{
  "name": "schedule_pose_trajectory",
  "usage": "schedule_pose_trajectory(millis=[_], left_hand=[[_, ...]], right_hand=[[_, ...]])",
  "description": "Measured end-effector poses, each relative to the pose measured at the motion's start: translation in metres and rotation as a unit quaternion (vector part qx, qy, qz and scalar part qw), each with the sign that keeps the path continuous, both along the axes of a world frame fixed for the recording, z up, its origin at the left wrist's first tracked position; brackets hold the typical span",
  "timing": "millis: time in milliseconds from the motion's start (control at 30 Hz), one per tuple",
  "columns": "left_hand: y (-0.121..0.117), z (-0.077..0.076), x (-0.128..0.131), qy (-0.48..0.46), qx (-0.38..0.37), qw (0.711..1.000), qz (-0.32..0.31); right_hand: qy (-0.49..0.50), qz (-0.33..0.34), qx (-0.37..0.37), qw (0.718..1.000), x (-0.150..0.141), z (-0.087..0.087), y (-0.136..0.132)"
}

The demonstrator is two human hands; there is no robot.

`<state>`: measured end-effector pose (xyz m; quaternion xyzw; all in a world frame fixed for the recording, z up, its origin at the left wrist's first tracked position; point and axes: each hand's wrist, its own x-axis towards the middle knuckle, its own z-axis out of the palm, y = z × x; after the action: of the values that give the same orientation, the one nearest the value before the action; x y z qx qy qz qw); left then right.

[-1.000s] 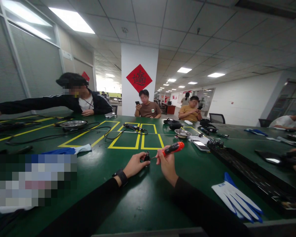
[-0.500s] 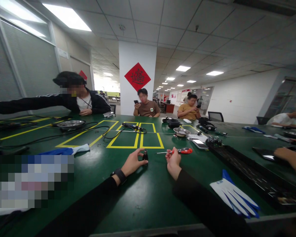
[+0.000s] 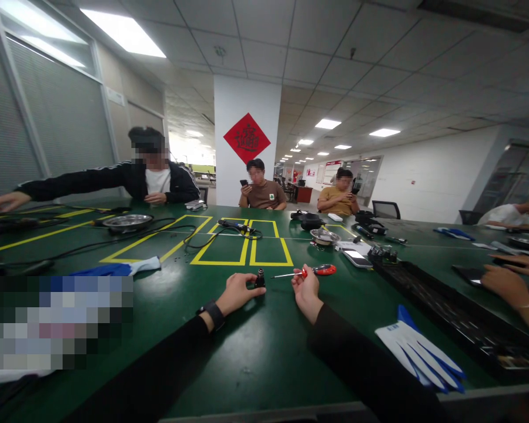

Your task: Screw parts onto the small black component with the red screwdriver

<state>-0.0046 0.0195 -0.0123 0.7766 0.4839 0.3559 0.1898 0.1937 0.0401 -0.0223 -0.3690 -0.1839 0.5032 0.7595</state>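
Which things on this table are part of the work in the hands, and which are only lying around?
In the work:
- small black part, touched by the left hand
- red screwdriver on the table, beside the right hand

Lying about:
- gloves
- phone
- metal bowl
- cables
- black tray

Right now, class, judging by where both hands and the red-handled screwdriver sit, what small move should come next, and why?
Probably the right hand should close on the screwdriver: it lies on the table just beyond those fingers, while the left hand steadies the small black part.
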Motion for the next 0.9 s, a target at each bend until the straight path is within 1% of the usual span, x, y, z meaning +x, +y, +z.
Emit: schedule_pose_trajectory(millis=[133,200,267,367,400,433,467,500,567,600,633,700,767,833,900], left_hand=[[0.000,0.000,0.002,0.023,0.012,1.000,0.017],[0.002,0.000,0.002,0.006,0.023,0.999,0.044],[0.006,0.002,-0.002,-0.039,0.023,0.996,0.079],[0.016,0.008,-0.020,-0.135,0.006,0.981,0.136],[0.021,0.010,-0.029,-0.157,-0.002,0.975,0.154],[0.025,0.013,-0.040,-0.159,-0.009,0.972,0.175],[0.030,0.015,-0.052,-0.139,-0.018,0.970,0.198],[0.035,0.016,-0.065,-0.108,-0.016,0.966,0.234],[0.045,0.016,-0.092,-0.014,-0.022,0.953,0.301],[0.048,0.015,-0.106,0.040,-0.017,0.946,0.322],[0.051,0.013,-0.118,0.097,-0.013,0.940,0.328],[0.054,0.008,-0.140,0.189,-0.015,0.919,0.347],[0.055,0.004,-0.156,0.274,-0.009,0.889,0.366],[0.055,0.001,-0.167,0.332,0.015,0.859,0.391],[0.056,0.001,-0.173,0.355,0.028,0.835,0.420]], right_hand=[[-0.004,0.013,0.007,1.000,0.000,-0.002,0.001],[-0.008,0.019,0.012,1.000,0.001,-0.003,0.002],[-0.012,0.026,0.018,0.999,0.001,-0.005,0.003],[-0.021,0.037,0.029,0.999,0.001,-0.006,0.004],[-0.023,0.040,0.033,0.998,0.000,-0.006,0.004],[-0.026,0.042,0.037,0.998,0.000,-0.006,0.004],[-0.028,0.043,0.042,0.998,-0.001,-0.006,0.004],[-0.030,0.044,0.046,0.998,-0.002,-0.006,0.003],[-0.034,0.047,0.052,0.997,-0.004,-0.005,0.002],[-0.035,0.050,0.054,0.997,-0.005,-0.005,0.001],[-0.036,0.052,0.055,0.997,-0.005,-0.004,0.000],[-0.037,0.057,0.055,0.996,-0.006,-0.004,-0.001],[-0.038,0.061,0.055,0.996,-0.006,-0.003,-0.001],[-0.040,0.064,0.057,0.996,-0.007,-0.003,-0.002],[-0.042,0.067,0.058,0.995,-0.007,-0.003,-0.003]])
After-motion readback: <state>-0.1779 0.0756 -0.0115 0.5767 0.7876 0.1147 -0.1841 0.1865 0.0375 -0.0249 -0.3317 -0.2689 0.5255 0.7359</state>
